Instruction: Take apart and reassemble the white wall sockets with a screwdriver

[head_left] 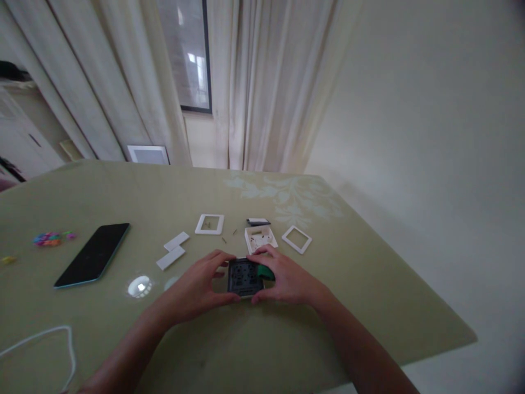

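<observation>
A black square wall switch body (245, 276) with a pale edge lies between my hands over the table. My left hand (200, 282) grips its left side, thumb at the near edge and fingers at the far edge. My right hand (289, 276) holds the right side the same way. Something green (266, 272) shows under the right palm; its kind is hidden. Just beyond stands an open white box (256, 238), with a small dark-and-white piece (258, 222) behind it. White square frames lie to the left (209, 232) and right (304, 250) of the box.
Two white rocker plates (171, 257) and a black tablet (93, 256) lie to the left. Small screws (224, 240) are scattered near the left frame. Colourful small pieces (51, 239) and a white cable (57, 329) are farther left. A wall borders the table's right side.
</observation>
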A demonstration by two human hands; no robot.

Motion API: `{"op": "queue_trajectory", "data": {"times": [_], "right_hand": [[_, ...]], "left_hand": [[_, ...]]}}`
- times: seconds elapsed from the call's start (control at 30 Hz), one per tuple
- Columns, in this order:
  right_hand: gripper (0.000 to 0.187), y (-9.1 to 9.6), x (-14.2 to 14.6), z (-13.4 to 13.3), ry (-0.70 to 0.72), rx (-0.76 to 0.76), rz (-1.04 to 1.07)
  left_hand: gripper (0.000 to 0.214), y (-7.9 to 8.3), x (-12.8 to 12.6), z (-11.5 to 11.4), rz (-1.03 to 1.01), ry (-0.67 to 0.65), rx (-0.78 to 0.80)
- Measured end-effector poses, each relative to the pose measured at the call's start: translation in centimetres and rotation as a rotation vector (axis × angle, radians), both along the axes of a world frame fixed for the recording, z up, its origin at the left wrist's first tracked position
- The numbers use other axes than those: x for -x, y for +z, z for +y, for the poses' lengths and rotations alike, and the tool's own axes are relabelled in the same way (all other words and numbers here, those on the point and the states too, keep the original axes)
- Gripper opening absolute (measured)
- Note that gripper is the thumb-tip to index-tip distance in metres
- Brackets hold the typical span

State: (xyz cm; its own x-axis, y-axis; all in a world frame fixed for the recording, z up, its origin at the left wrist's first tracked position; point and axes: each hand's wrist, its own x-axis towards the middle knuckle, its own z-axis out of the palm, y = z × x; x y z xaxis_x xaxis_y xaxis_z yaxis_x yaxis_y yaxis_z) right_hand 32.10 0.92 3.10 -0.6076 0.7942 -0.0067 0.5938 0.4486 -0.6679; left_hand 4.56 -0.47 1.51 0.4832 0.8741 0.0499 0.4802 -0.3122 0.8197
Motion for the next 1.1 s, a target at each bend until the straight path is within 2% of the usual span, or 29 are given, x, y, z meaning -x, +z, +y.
{"op": "queue_trajectory", "data": {"times": [0.07, 0.13, 0.2, 0.23, 0.3, 0.4, 0.53, 0.67, 0.83, 0.97, 1.07, 1.1], "right_hand": [[0.099, 0.5, -0.1, 0.0, -0.026, -0.007, 0.038], [0.083, 1.0, -0.1, 0.2, -0.078, -0.031, 0.105], [0.062, 1.5, -0.2, 0.3, -0.134, -0.073, 0.177], [0.054, 1.6, -0.3, 0.4, -0.155, -0.095, 0.208], [0.044, 1.6, -0.3, 0.6, -0.176, -0.125, 0.253], [0.04, 1.1, -0.4, 0.8, -0.184, -0.135, 0.294], [0.037, 0.8, -0.5, 1.2, -0.245, -0.164, 0.369], [0.031, 1.2, -0.9, 1.6, -0.341, -0.186, 0.434], [0.029, 1.7, -1.4, 1.7, -0.392, -0.175, 0.507], [0.029, 2.1, -1.7, 1.7, -0.437, -0.159, 0.552], [0.029, 2.4, -1.8, 1.6, -0.475, -0.101, 0.61], [0.03, 2.5, -1.8, 1.5, -0.492, -0.08, 0.621]], "left_hand": [[0.068, -0.1, 0.2, 0.5, 0.009, 0.032, -0.058], [0.061, -0.2, 0.7, 1.9, 0.057, 0.121, -0.147], [0.042, -0.1, 1.3, 4.2, 0.213, 0.284, -0.231], [0.035, 0.0, 1.6, 5.5, 0.372, 0.383, -0.265], [0.035, 0.1, 2.1, 8.2, 0.5, 0.488, -0.286], [0.036, 0.0, 2.6, 11.5, 0.609, 0.52, -0.287], [0.027, -0.5, 2.8, 13.3, 0.688, 0.477, -0.263], [0.025, -0.7, 2.8, 13.8, 0.728, 0.433, -0.264], [0.023, 0.1, 2.4, 13.5, 0.689, 0.428, -0.316], [0.026, 1.0, 0.9, 10.8, 0.537, 0.431, -0.347], [0.029, 1.2, -1.1, 7.5, 0.349, 0.297, -0.34], [0.028, 1.2, -1.9, 6.4, 0.181, 0.201, -0.312]]}}
